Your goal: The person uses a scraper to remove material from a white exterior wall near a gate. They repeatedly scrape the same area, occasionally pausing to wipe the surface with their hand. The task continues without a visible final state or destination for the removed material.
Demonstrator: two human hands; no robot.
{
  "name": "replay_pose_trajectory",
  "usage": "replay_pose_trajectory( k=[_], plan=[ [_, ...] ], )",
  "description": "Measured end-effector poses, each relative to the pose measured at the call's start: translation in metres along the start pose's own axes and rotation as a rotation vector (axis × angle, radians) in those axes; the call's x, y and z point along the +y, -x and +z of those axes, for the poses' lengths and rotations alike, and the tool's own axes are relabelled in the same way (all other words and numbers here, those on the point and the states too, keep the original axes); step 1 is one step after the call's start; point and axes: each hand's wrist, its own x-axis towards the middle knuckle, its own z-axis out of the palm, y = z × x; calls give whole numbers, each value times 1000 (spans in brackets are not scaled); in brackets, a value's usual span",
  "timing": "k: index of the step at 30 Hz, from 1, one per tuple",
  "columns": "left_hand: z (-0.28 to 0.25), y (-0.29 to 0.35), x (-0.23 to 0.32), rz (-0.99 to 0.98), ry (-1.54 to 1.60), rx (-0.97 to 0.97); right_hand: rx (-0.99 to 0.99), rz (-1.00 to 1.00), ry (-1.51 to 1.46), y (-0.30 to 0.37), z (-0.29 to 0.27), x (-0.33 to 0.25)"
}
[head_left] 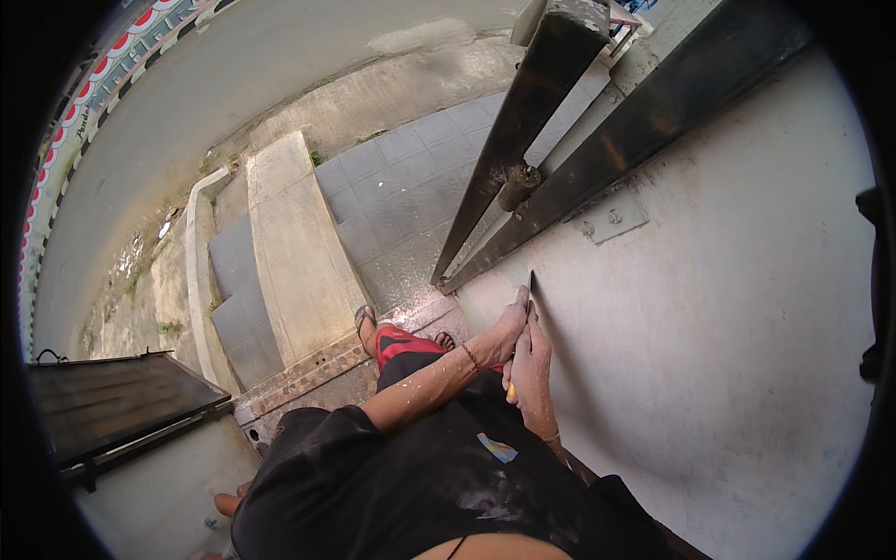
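A thin scraper (529, 291) stands against the pale wall (728, 355), near the middle of the picture and a little toward 5 o'clock. Its flat dark blade points up toward 12 o'clock, and a bit of yellow handle peeks out low down under the hands, so its long side runs from 6 to 12 o'clock. The blade tip sticks out just above both hands and touches the wall. The right hand (532, 373) is wrapped shut around the handle, below the blade. The left hand (509, 331) comes in from 8 o'clock and its fingers press together on the tool just under the blade, so it is the hand nearer the tip. Both hands and arms have white specks on them. The wall looks smooth and dusty grey-white. Just up at 12 o'clock from the blade is the dark metal gate frame (653, 121) with a round hinge (518, 185). At 9 o'clock lie grey floor tiles (401, 187) and a foot in a sandal (366, 322). Far at 8 o'clock is a dark flat panel (121, 397).
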Motion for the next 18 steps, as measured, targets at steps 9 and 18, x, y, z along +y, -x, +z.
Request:
replay_pose_trajectory(
  k=[9,18],
  plan=[
    [2,-2,-6,-18,2,-22,16,157,13,-1,-2,-3],
    [6,2,-13,-11,53,-84,106,-191,251,2,-2,9]
  ],
)
